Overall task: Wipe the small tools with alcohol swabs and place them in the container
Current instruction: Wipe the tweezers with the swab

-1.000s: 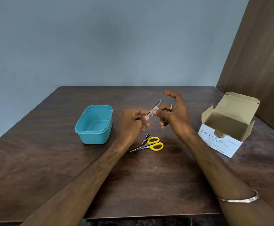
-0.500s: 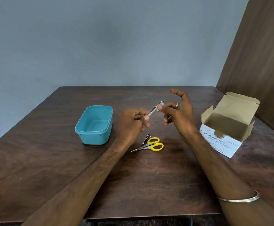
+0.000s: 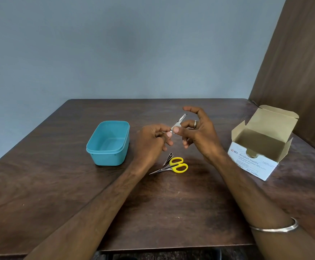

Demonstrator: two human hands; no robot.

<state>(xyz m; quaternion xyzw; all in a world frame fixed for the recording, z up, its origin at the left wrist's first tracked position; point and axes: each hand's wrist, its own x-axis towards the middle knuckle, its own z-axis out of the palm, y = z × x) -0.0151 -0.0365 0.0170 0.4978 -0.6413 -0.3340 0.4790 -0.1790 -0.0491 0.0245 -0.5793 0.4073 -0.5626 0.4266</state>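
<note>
Head view, looking down, table [image 3: 59, 184] close

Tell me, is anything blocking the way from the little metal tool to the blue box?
Nothing visible. The metal tool is held up between the left hand and right hand, and the blue container sits open, empty, just left of them.

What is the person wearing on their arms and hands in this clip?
Both forearms are bare, no sleeves in view. The right hand has a silver ring on one finger, and a thin silver bangle circles the right forearm. The left hand wears nothing visible.
</note>
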